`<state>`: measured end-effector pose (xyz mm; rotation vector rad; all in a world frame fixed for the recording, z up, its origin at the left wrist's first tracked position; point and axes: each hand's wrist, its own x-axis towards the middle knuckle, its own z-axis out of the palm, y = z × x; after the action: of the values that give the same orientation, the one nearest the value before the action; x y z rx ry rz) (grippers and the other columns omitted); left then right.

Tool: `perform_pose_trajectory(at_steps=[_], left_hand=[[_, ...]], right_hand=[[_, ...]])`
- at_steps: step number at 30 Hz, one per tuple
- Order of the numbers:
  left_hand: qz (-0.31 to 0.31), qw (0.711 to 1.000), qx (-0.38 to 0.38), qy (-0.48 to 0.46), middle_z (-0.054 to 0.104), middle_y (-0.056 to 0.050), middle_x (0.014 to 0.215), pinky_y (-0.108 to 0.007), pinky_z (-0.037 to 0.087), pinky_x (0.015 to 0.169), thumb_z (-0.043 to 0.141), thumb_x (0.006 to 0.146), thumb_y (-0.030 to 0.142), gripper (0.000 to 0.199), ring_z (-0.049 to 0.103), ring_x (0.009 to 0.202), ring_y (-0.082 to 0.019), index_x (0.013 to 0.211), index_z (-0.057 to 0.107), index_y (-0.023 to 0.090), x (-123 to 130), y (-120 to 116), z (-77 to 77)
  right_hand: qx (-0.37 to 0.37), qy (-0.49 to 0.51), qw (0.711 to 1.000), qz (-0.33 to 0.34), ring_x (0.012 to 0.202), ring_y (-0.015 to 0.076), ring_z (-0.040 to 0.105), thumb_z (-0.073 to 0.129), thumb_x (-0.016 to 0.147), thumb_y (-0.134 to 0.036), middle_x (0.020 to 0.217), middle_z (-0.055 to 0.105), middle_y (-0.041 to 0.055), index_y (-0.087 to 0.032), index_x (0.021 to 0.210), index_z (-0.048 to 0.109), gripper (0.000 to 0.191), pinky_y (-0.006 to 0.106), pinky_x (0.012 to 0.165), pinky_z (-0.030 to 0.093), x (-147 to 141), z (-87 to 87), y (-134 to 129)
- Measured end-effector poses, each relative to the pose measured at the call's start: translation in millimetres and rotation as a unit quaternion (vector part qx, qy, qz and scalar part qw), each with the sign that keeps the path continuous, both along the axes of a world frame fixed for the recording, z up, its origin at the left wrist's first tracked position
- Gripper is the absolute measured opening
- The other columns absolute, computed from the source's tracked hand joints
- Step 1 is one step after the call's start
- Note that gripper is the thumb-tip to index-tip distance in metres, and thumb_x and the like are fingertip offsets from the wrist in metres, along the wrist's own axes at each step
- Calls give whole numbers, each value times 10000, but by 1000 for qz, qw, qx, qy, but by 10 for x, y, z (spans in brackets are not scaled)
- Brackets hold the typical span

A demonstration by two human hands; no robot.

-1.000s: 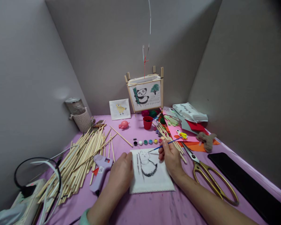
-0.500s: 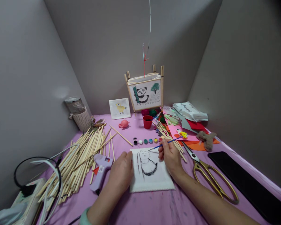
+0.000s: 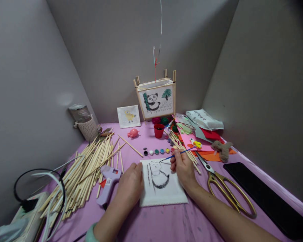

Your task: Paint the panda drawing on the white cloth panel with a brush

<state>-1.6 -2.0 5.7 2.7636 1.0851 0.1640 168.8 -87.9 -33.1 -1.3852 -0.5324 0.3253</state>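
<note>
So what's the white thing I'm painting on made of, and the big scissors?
The white panel looks like matte cloth or paper; its dull surface leaves that open. The scissors seem metal: shiny grey blades, with glossy gold-coloured handles that gleam.

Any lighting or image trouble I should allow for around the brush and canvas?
Head view: dim, soft light overall; pale glare on the left wall; black shading in the top right corner; wide-angle stretch towards the edges; panda outline on the canvas readable, but the tip of the brush too fine to judge contact.
</note>
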Motion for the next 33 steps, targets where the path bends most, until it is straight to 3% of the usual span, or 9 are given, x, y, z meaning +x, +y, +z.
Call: perform_pose_trajectory(at_steps=[33], left_hand=[[3,1000,2,2,587,-50,911,-295,370,696,379,929,194,217,590,834,-190,1030,571,194,7,2,-12]], right_hand=[[-1,-13,1000,-14,389,80,479,475,866,-579,586,510,-62,-195,836,529,389,187,352,391,-17,26,-17]])
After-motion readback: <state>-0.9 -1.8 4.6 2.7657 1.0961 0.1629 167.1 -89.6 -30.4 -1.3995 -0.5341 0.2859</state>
